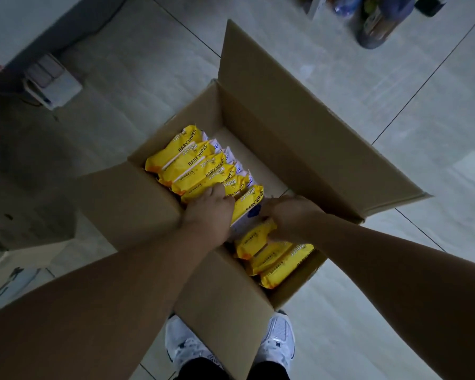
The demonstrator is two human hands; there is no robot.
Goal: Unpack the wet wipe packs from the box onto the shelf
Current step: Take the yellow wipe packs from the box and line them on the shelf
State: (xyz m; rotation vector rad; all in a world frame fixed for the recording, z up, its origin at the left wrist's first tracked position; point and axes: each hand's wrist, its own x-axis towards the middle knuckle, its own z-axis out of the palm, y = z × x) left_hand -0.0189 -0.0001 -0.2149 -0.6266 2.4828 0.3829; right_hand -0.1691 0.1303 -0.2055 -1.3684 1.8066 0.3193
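An open cardboard box (294, 149) stands on the tiled floor in front of my feet. Several yellow baby wipe packs (187, 165) stand on edge in a row along its left side, and more packs (274, 261) lie at its near end. One yellow and white pack (248, 207) sits raised between my hands. My left hand (209, 212) presses against that pack's left side with its fingers curled over the row. On the pack's right side my right hand (288, 215) grips it. The right half of the box floor is bare. No shelf is in view.
The box flaps stick out on all sides, the far one (258, 64) upright. A white power strip (52, 83) lies on the floor at left. Bagged goods (379, 20) sit at top right. My white shoes (277, 341) stand under the near flap.
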